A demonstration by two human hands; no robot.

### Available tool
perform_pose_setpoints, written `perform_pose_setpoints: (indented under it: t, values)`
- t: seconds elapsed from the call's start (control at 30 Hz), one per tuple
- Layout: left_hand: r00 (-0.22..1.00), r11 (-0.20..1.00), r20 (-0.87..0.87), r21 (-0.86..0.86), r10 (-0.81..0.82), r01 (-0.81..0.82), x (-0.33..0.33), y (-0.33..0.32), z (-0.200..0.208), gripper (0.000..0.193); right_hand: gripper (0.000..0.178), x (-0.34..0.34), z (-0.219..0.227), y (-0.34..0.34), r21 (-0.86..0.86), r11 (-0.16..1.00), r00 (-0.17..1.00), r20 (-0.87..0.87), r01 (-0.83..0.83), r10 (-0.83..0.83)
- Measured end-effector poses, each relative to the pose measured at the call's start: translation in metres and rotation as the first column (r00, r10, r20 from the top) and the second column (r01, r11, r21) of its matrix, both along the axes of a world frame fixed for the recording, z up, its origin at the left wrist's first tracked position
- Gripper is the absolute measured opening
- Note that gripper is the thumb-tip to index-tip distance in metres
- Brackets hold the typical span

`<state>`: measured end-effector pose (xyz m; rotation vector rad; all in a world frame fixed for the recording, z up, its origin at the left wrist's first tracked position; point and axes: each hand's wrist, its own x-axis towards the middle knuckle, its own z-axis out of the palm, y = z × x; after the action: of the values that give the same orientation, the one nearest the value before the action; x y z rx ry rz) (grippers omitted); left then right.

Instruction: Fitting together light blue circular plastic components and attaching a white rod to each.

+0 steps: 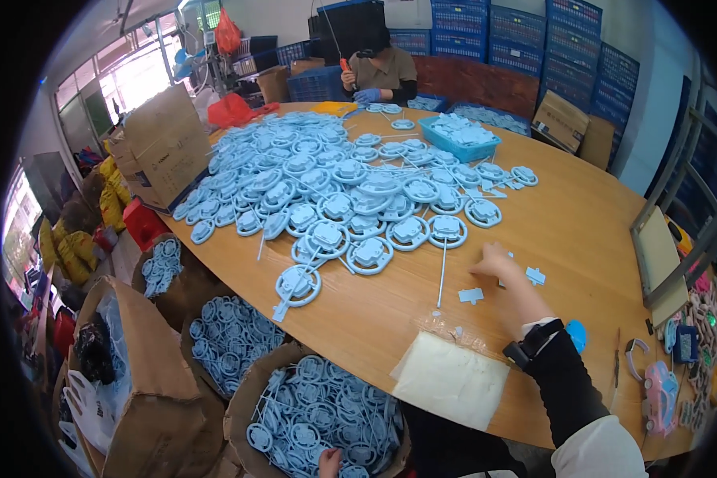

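Observation:
My right hand (498,264) is over the table with its fingers curled down among flat light-blue plastic pieces; whatever is under its fingertips is hidden. One such piece (471,295) lies just nearer than the hand, another (535,276) to its right. Low in the picture, my left hand (329,462) appears closed in front of a carton (243,410) full of blue ring-shaped plastic parts (319,406); what it holds, if anything, I cannot make out. A large heap of similar round parts (327,207), some with thin rods, covers the table's middle and left.
A cream pad (452,381) lies at the table's near edge. Across the table (566,239) sits a person (390,72) in blue gloves, near a turquoise basket (474,149) of parts. Cartons (155,358) stand at lower left. A pink toy car (660,396) is at right.

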<state>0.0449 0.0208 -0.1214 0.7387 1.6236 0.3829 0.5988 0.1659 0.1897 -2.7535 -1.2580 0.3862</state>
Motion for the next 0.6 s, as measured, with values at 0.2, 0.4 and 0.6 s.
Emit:
perform_pose_setpoints:
  t: [0.2,0.4,0.6]
  values:
    - [0.770,0.875,-0.475,0.002,-0.426,0.485,-0.003,0.012,-0.119,0.049,0.047,0.045,-0.036,-0.035,0.118,0.944,0.950,-0.020,-0.307,0.311]
    - [0.792,0.802,-0.142,-0.186,-0.593,0.567,0.014,-0.011,-0.141,0.055,0.054,0.073,-0.040,-0.061,0.361,0.907,0.975,0.138,-0.216,0.177]
    - [0.459,0.486,-0.167,-0.405,-0.872,0.775,0.025,-0.027,-0.093,0.054,0.037,0.078,-0.050,-0.051,0.465,0.885,0.936,-0.308,-0.006,0.169]
